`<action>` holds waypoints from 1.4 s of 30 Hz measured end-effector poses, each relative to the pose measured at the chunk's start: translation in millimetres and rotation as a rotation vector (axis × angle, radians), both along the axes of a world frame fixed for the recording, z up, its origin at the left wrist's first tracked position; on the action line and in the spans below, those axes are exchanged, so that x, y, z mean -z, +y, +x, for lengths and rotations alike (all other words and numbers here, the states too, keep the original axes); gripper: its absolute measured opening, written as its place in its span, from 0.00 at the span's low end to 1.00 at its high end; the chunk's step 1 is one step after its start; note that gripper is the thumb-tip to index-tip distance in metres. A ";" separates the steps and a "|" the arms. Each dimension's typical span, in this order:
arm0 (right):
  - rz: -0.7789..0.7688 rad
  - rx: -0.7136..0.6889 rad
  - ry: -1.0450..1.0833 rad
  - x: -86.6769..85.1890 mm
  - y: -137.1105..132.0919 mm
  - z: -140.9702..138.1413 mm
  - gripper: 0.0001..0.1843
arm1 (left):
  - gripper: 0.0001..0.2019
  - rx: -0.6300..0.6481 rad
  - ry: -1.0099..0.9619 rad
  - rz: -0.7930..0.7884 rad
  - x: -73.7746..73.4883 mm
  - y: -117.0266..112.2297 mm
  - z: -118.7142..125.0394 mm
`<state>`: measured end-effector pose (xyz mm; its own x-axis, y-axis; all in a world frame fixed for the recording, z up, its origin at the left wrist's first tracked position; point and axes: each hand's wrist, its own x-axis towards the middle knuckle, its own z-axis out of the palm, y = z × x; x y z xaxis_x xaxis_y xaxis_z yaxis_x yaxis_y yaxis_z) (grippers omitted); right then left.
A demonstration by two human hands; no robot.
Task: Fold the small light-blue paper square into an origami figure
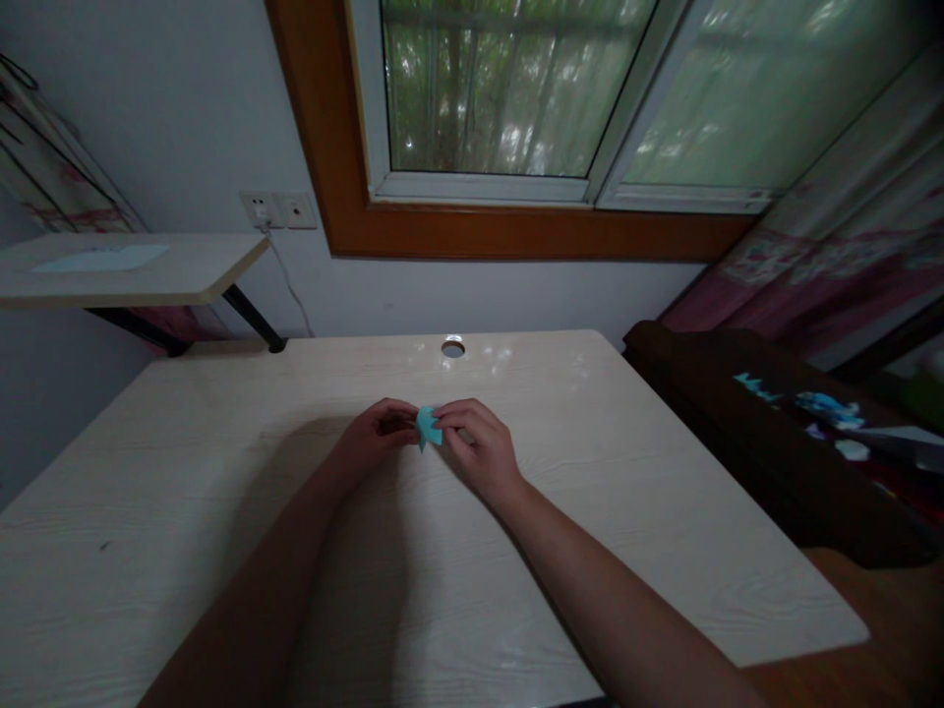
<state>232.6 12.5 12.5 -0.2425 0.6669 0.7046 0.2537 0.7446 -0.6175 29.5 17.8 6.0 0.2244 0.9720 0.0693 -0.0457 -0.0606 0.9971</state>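
Note:
A small folded piece of light blue paper [428,427] is held just above the pale wooden table [221,511], near its middle. My left hand [378,433] pinches the paper from the left, fingers curled. From the right, my right hand [478,444] grips it with closed fingertips. Most of the paper is hidden by my fingers; only a small pointed part shows between the hands.
A round cable hole [452,346] sits at the table's far edge. A dark wooden piece of furniture [774,462] with blue and white paper bits [826,408] stands to the right. A second small desk [133,267] is at the back left, under a wall socket [278,209].

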 end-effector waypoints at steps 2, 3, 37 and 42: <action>0.004 -0.016 -0.009 0.9 0.6 -0.7 0.11 | 0.18 -0.014 -0.012 -0.001 -1.8 -0.2 0.1; 0.001 -0.025 -0.014 1.5 1.0 -1.2 0.11 | 0.18 -0.021 -0.010 0.003 -2.5 -0.4 0.1; -0.045 -0.015 -0.044 5.4 3.3 -4.6 0.05 | 0.14 -0.169 0.092 0.188 7.4 0.7 2.3; -0.050 0.011 -0.056 5.0 3.2 -3.2 0.06 | 0.15 -0.060 0.018 0.119 2.3 -6.3 5.2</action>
